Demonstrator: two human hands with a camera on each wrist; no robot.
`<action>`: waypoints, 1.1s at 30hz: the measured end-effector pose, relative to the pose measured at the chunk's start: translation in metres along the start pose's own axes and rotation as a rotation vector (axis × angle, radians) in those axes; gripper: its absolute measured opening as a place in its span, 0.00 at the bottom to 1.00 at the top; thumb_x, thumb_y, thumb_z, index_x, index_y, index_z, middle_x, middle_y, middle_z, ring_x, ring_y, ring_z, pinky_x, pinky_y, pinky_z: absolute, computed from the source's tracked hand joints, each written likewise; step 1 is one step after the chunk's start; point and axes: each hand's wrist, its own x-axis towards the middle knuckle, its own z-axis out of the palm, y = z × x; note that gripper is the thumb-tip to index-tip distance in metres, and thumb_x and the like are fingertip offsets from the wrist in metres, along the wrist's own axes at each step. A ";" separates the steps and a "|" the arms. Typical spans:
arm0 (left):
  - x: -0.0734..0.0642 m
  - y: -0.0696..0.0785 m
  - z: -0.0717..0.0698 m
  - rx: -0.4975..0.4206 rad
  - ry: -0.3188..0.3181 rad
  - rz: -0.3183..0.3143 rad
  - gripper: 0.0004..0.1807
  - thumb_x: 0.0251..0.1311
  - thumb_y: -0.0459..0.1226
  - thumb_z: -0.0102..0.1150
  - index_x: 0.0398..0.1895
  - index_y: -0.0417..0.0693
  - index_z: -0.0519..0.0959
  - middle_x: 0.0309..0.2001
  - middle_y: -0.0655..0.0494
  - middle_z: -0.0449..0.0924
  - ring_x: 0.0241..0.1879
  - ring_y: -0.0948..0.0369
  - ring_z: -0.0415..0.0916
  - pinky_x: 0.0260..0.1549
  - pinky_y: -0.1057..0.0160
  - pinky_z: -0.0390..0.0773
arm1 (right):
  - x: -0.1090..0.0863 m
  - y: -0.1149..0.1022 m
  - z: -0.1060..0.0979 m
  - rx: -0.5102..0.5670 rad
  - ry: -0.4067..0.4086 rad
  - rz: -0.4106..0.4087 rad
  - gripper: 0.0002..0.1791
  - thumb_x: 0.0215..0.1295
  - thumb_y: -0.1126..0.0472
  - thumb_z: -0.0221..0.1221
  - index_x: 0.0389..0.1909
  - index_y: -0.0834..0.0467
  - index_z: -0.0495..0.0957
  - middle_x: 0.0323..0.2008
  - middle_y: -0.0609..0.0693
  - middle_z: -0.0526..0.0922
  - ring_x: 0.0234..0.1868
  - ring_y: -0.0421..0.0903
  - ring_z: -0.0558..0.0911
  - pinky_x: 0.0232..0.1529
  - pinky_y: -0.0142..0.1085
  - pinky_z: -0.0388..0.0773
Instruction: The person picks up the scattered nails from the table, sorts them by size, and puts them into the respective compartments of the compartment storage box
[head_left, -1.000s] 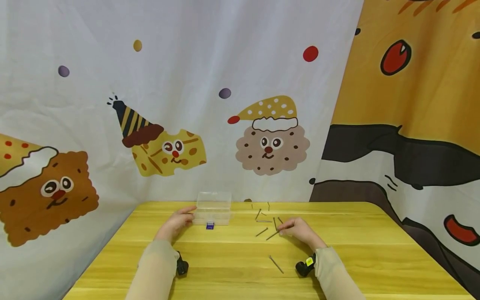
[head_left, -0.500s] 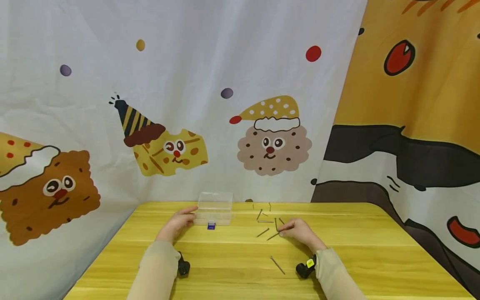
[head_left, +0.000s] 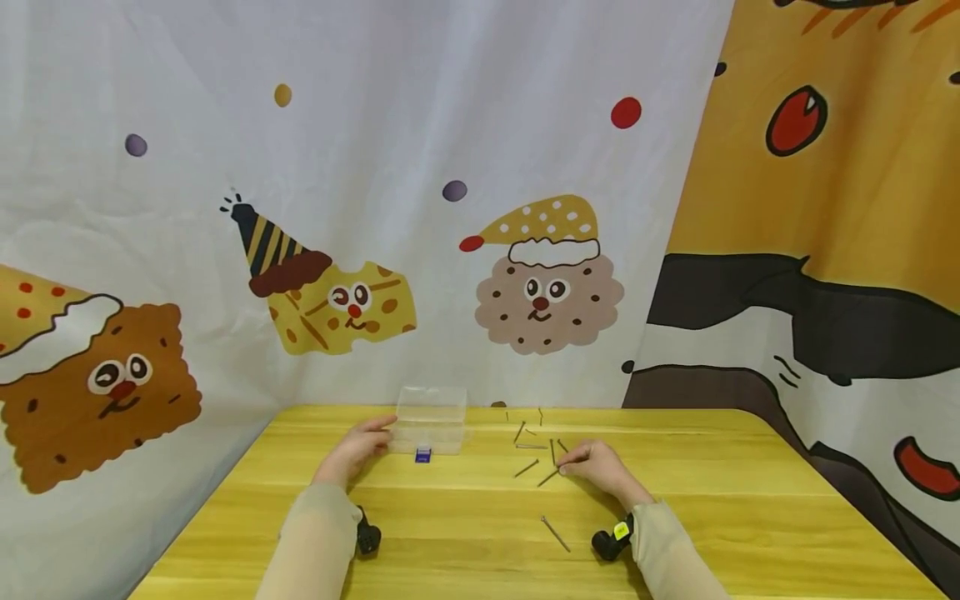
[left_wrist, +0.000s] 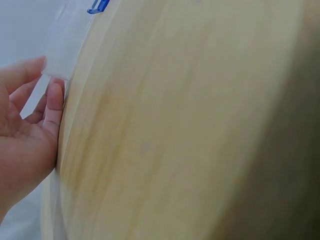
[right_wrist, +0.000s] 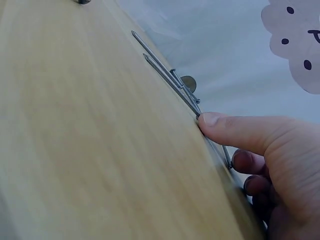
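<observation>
A clear plastic box (head_left: 427, 437) with a blue latch (head_left: 423, 456) stands near the table's far edge, its lid raised. My left hand (head_left: 356, 450) is at the box's left end. In the left wrist view, fingertips (left_wrist: 41, 64) rest at the box's corner, the fingers loosely bent. To the right, my right hand (head_left: 600, 468) pinches the head end of a steel nail (right_wrist: 172, 84), which slants low over the table toward the front left. The thumb (right_wrist: 215, 125) lies on that end; the other fingers are curled behind, partly hidden. Two more nails (head_left: 552, 450) lie just beyond these fingertips.
Several loose nails lie between the box and the right hand, one nail (head_left: 527, 468) nearest the held one. Another long nail (head_left: 556, 533) lies closer to the front. Small nails (head_left: 540, 417) are near the far edge. A printed curtain (head_left: 435, 208) hangs behind the wooden table (head_left: 450, 533).
</observation>
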 end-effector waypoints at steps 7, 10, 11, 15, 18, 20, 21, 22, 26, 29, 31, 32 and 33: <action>-0.004 -0.005 0.002 0.000 -0.006 0.014 0.27 0.65 0.26 0.51 0.67 0.30 0.64 0.49 0.41 0.71 0.30 0.60 0.66 0.33 0.66 0.72 | -0.004 0.003 0.003 0.024 -0.015 -0.001 0.05 0.59 0.59 0.67 0.34 0.57 0.87 0.35 0.48 0.82 0.36 0.45 0.77 0.36 0.38 0.74; -0.003 -0.006 0.003 0.005 0.002 0.013 0.26 0.64 0.26 0.51 0.67 0.30 0.65 0.46 0.44 0.71 0.30 0.60 0.66 0.32 0.67 0.72 | -0.005 0.002 0.001 0.060 -0.025 0.006 0.08 0.61 0.59 0.66 0.36 0.59 0.86 0.36 0.49 0.82 0.34 0.46 0.76 0.32 0.36 0.73; -0.003 -0.007 0.003 0.012 0.003 0.012 0.26 0.64 0.26 0.51 0.67 0.30 0.65 0.46 0.44 0.71 0.30 0.60 0.66 0.33 0.66 0.72 | -0.006 0.001 0.001 0.069 -0.027 0.007 0.09 0.61 0.59 0.66 0.37 0.60 0.86 0.36 0.49 0.81 0.33 0.46 0.75 0.30 0.35 0.73; -0.003 -0.007 0.002 0.020 -0.005 0.006 0.26 0.65 0.27 0.51 0.67 0.30 0.65 0.45 0.44 0.71 0.30 0.59 0.66 0.33 0.66 0.72 | -0.007 0.001 -0.002 0.114 -0.036 0.011 0.12 0.63 0.57 0.64 0.39 0.62 0.85 0.35 0.50 0.81 0.28 0.46 0.72 0.26 0.34 0.70; -0.001 -0.007 0.001 0.018 -0.014 -0.001 0.26 0.66 0.27 0.51 0.68 0.32 0.65 0.46 0.45 0.71 0.30 0.60 0.66 0.33 0.65 0.72 | -0.006 0.001 -0.004 0.151 -0.029 0.018 0.13 0.65 0.57 0.62 0.40 0.64 0.84 0.35 0.50 0.82 0.27 0.45 0.71 0.25 0.34 0.70; 0.001 -0.006 0.000 0.018 -0.013 -0.009 0.26 0.66 0.28 0.51 0.68 0.33 0.65 0.47 0.45 0.70 0.31 0.59 0.66 0.33 0.65 0.72 | -0.004 0.001 -0.005 0.174 -0.021 0.024 0.13 0.66 0.59 0.61 0.41 0.66 0.83 0.36 0.52 0.82 0.30 0.46 0.73 0.27 0.34 0.71; 0.001 -0.006 0.000 0.017 -0.011 -0.013 0.26 0.66 0.28 0.52 0.68 0.34 0.66 0.49 0.44 0.70 0.31 0.59 0.66 0.34 0.65 0.72 | -0.003 0.002 -0.006 0.182 -0.016 0.027 0.13 0.66 0.59 0.61 0.42 0.67 0.83 0.36 0.52 0.82 0.31 0.46 0.73 0.27 0.35 0.71; 0.001 -0.005 0.000 0.018 -0.013 -0.015 0.26 0.66 0.28 0.52 0.68 0.34 0.66 0.51 0.43 0.69 0.32 0.59 0.66 0.34 0.65 0.72 | -0.002 0.003 -0.006 0.188 -0.012 0.031 0.13 0.67 0.60 0.60 0.42 0.68 0.82 0.37 0.53 0.82 0.32 0.46 0.73 0.28 0.35 0.71; 0.000 -0.003 0.000 0.015 -0.013 -0.022 0.26 0.66 0.28 0.52 0.68 0.35 0.66 0.56 0.40 0.68 0.33 0.58 0.67 0.36 0.64 0.73 | 0.000 0.003 -0.010 0.202 0.012 0.044 0.15 0.67 0.60 0.60 0.43 0.70 0.82 0.34 0.56 0.82 0.30 0.46 0.74 0.28 0.35 0.72; 0.000 -0.001 0.000 0.025 -0.018 -0.018 0.27 0.66 0.28 0.52 0.68 0.34 0.65 0.56 0.39 0.68 0.33 0.58 0.67 0.36 0.63 0.73 | 0.003 0.001 -0.013 0.229 0.034 0.027 0.15 0.66 0.58 0.61 0.43 0.69 0.82 0.32 0.54 0.82 0.27 0.44 0.74 0.26 0.35 0.72; -0.001 0.001 0.000 0.023 -0.016 -0.020 0.27 0.66 0.29 0.52 0.68 0.35 0.65 0.57 0.39 0.68 0.33 0.57 0.68 0.36 0.63 0.73 | 0.005 0.000 -0.016 0.252 0.041 -0.007 0.15 0.65 0.59 0.61 0.42 0.68 0.83 0.33 0.53 0.83 0.27 0.43 0.74 0.27 0.33 0.72; -0.002 0.002 0.000 0.025 -0.018 -0.021 0.27 0.66 0.29 0.52 0.69 0.35 0.65 0.58 0.38 0.67 0.34 0.57 0.68 0.37 0.63 0.73 | 0.006 0.000 -0.017 0.267 0.040 -0.007 0.15 0.65 0.58 0.61 0.42 0.69 0.83 0.34 0.51 0.83 0.28 0.42 0.74 0.28 0.33 0.72; -0.002 0.002 0.000 0.032 -0.026 -0.017 0.27 0.67 0.29 0.51 0.69 0.34 0.64 0.58 0.37 0.67 0.35 0.56 0.68 0.38 0.63 0.73 | 0.008 0.000 -0.019 0.270 0.037 -0.019 0.16 0.65 0.59 0.61 0.42 0.69 0.82 0.35 0.52 0.83 0.29 0.42 0.74 0.29 0.34 0.73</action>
